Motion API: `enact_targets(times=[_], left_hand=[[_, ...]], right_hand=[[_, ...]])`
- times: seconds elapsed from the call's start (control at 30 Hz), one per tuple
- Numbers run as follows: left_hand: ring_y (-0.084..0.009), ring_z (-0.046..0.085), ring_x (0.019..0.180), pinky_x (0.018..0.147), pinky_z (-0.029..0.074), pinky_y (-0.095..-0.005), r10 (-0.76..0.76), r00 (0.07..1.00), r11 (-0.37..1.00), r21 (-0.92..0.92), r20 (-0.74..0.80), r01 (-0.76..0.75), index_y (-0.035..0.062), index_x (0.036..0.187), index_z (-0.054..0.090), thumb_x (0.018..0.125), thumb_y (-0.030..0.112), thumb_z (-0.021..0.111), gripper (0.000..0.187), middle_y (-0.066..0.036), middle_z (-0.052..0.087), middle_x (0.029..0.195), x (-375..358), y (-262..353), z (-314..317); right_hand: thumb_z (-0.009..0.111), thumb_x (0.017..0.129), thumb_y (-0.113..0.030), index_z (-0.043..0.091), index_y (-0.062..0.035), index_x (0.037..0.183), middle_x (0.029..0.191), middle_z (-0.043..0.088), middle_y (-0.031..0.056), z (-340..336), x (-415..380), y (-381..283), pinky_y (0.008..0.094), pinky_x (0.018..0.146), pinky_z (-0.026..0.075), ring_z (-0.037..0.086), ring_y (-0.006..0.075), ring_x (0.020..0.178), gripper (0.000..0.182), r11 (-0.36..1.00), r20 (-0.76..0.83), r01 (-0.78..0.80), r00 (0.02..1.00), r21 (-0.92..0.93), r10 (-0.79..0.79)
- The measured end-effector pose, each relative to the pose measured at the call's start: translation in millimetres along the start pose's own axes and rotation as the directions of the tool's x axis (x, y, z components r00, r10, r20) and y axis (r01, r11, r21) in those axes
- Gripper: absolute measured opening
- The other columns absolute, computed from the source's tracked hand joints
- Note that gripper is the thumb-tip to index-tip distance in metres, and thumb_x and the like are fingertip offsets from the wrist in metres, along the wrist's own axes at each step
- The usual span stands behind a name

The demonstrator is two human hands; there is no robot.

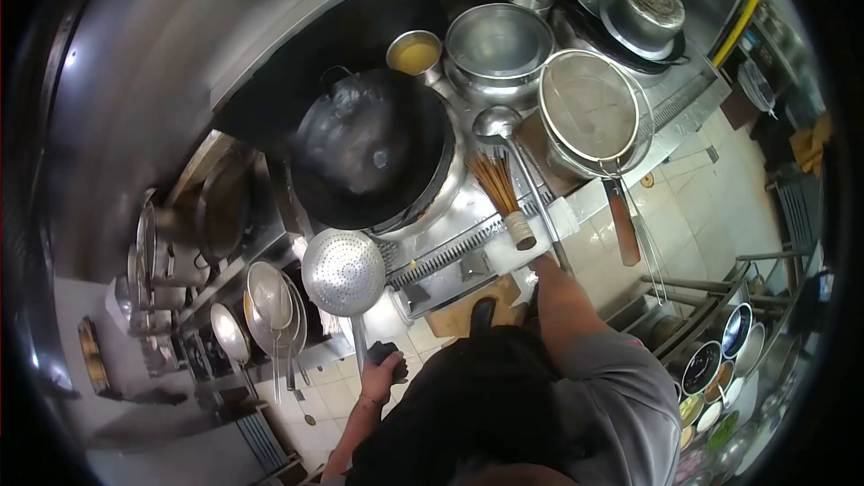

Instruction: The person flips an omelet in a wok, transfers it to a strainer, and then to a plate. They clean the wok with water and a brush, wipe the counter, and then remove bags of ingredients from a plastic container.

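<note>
My left hand point(379, 380) is closed around a bunched dark cloth point(387, 354), right beside the handle of a large perforated skimmer point(344, 272). The skimmer's round bowl lies at the front left of the stove. My right hand point(544, 265) is at the stove's front edge, close to the handle of a steel ladle point(498, 125) and the bound end of a bamboo wok brush point(504, 198); its fingers are hidden. A white cloth point(562, 218) lies by the brush. Behind these, a black wok point(373, 148) sits tilted on the burner.
A pot of yellowish liquid point(416, 56) and a lidded steel pot point(499, 40) stand behind. A wooden-handled mesh strainer point(589, 108) rests over a container at right. Strainers point(270, 297) hang at left; a rack of filled bowls point(702, 367) stands at lower right.
</note>
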State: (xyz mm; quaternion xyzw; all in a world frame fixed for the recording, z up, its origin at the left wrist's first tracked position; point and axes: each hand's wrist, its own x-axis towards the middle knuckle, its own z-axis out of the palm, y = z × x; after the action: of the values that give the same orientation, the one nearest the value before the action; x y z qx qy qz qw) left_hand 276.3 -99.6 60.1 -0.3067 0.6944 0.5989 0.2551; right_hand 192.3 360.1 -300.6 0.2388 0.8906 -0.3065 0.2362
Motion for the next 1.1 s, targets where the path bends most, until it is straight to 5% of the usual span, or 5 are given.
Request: enact_targets(times=[0.3,0.37,0.63,0.77,1.1], left_hand=[[-0.0211,0.073,0.074,0.055,0.063,-0.037,-0.062,0.998,0.998,0.019,-0.005,0.062,0.0073,0.111,0.066,0.091,0.018,0.078,0.026,-0.008,0.071,0.091,-1.7,0.0,2.8],[-0.0209,0.072,0.073,0.055,0.063,-0.037,-0.074,0.997,0.997,0.024,-0.016,0.074,0.0078,0.109,0.065,0.09,0.018,0.078,0.025,-0.007,0.07,0.09,-4.6,6.6,6.1],[-0.0165,0.068,0.07,0.059,0.058,-0.0336,0.031,0.999,0.999,-0.013,-0.026,-0.031,0.0068,0.107,0.069,0.093,0.014,0.075,0.017,-0.004,0.067,0.085,-2.8,3.5,9.8],[-0.0123,0.062,0.07,0.059,0.052,-0.0316,0.181,0.983,0.983,0.005,0.01,-0.181,0.0072,0.102,0.07,0.094,0.019,0.075,0.015,0.0,0.067,0.088,40.3,-9.6,-4.5],[-0.0382,0.065,0.103,0.094,0.052,-0.0483,0.58,0.813,0.685,0.571,-0.053,-0.452,-0.0038,0.121,0.062,0.087,0.034,0.081,0.054,-0.022,0.068,0.113,129.9,-9.2,-12.8]], right_hand=[[0.066,0.094,-0.023,0.076,-0.0116,0.107,0.079,0.075,0.0096,-15.5,2.2,-4.5,0.0379,0.061,0.06,0.073,0.0202,0.066,0.02,0.99,0.123,-0.084,0.988,-0.113,0.097],[0.054,0.102,-0.037,0.047,-0.0228,0.159,0.163,0.048,0.0067,-22.7,7.4,-7.9,0.0391,0.124,0.04,0.047,0.0223,0.149,0.06,0.97,0.363,-0.178,0.903,-0.168,0.229],[0.052,0.1,-0.033,0.053,-0.016,0.152,0.15,0.061,0.0132,-12.0,2.4,-11.1,0.044,0.116,0.047,0.058,0.0284,0.139,0.055,0.863,0.317,-0.45,0.873,0.23,0.37],[0.054,0.1,-0.027,0.072,0.0039,0.099,0.075,0.075,0.0212,57.1,24.8,72.9,0.0506,0.056,0.061,0.074,0.0328,0.056,0.035,0.912,0.41,0.342,0.883,-0.226,-0.23],[0.069,0.091,-0.034,0.069,-0.0139,0.137,0.127,0.073,0.0201,-24.7,-263.8,53.3,0.0479,0.105,0.053,0.068,0.0381,0.121,0.051,0.996,0.209,-0.004,0.978,-0.089,0.022]])
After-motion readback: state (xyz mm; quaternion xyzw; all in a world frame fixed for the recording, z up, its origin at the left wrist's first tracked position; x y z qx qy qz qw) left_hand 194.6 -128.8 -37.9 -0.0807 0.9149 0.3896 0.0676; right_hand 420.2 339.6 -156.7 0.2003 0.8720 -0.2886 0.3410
